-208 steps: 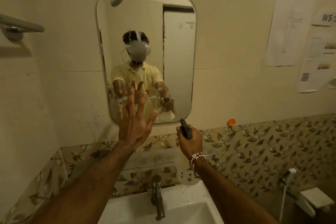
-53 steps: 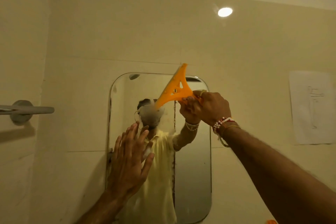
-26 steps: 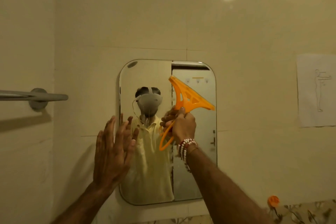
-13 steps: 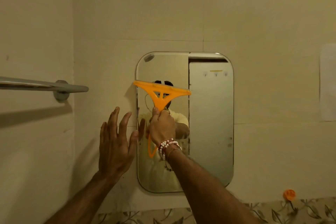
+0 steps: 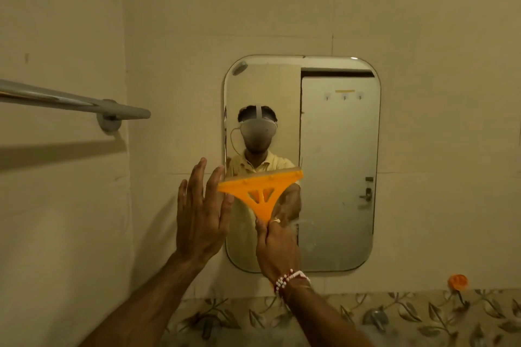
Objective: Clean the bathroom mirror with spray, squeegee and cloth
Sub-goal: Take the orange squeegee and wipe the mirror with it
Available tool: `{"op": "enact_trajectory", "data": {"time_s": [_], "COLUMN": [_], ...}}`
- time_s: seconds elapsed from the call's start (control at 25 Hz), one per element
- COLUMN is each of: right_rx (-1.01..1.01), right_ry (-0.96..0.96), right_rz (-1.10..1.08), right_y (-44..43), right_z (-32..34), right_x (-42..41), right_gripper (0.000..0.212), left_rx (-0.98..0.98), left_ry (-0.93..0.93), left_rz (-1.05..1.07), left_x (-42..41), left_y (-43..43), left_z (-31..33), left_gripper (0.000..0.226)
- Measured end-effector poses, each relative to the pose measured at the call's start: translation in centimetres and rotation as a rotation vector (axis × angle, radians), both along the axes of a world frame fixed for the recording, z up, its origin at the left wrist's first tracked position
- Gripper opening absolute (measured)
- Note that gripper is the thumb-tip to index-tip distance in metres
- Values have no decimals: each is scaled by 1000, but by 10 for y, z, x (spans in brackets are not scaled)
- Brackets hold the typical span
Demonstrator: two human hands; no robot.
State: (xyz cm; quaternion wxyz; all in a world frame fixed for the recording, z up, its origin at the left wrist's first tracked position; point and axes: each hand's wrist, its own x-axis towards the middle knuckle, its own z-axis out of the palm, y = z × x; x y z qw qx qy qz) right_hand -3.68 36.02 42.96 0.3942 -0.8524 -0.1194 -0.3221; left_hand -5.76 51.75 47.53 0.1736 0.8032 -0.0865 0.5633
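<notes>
Cream tiled wall (image 5: 282, 8) bearing rounded mirror (image 5: 338, 149), metal towel bar (image 5: 70, 100), orange hook (image 5: 457, 282).

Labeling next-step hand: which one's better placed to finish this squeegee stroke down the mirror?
Right. The right hand already grips the orange squeegee, blade across the mirror. The left hand is open and empty beside the mirror's left edge.

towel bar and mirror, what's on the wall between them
In the head view, only bare cream wall tile separates the towel bar from the mirror; the open left hand sits lower, by the mirror's left edge.
</notes>
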Motion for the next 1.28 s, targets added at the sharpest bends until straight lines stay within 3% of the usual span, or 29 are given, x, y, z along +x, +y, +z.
{"op": "enact_trajectory", "data": {"time_s": [0.48,0.92,1.08,1.28], "right_rx": [-125,-111,-18,173], "right_ry": [139,95,-37,-252], "right_rz": [7,-13,-16,-67], "right_y": [-12,-38,-56,-82], "right_z": [-130,-143,-105,12], "right_x": [-15,-31,-28,-7], "right_gripper": [40,25,29,34], "left_rx": [39,27,94,113], "left_ry": [39,38,8,-4], "left_rz": [11,12,18,14], "left_x": [2,-1,3,14], "left_y": [-13,-24,-35,-59], "left_z": [-34,-34,-14,32], "left_gripper": [59,61,64,71]}}
